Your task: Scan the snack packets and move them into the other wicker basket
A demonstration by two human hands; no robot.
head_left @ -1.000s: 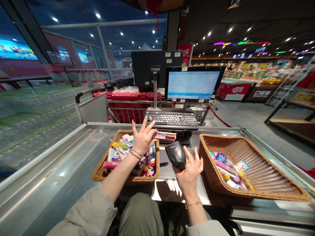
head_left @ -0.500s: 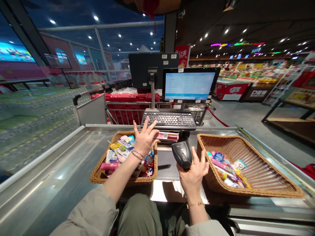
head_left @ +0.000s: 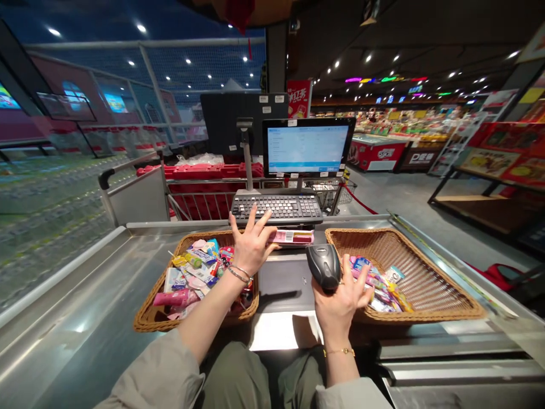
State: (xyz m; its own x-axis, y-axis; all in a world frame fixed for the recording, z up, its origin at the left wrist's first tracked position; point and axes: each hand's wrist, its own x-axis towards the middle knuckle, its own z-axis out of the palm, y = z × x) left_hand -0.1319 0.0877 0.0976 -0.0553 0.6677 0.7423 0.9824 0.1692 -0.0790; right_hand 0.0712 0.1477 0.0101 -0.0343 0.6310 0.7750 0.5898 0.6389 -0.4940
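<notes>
Pink and maroon, a slim packet point(head_left: 300, 237) lies almost level in the left hand point(head_left: 251, 247), its long axis running from 9 to 3 o'clock and its free end pointing to 3. The thumb and index finger pinch its near end, while the other fingers fan out towards 12, before the keyboard point(head_left: 276, 207). A pale barcode label point(head_left: 289, 236) on it faces the wearer; its print is too small to read.

At the packet's 5 o'clock, the right hand's point(head_left: 340, 307) fingers grip a black scanner point(head_left: 323, 266), partly stretched out, its rounded head aimed at 11 o'clock.

Two wicker baskets stand on the metal desk point(head_left: 76, 318): the left basket point(head_left: 149, 324) at the packet's 8, heaped with sweets, and the right basket point(head_left: 438, 284) at its 4, holding fewer, among them a white item point(head_left: 392, 274) showing an "O".

Towards 12, a lit monitor point(head_left: 304, 147) carries tiny, illegible text; beyond it, a red sign point(head_left: 299, 97) bears large white Chinese characters.
</notes>
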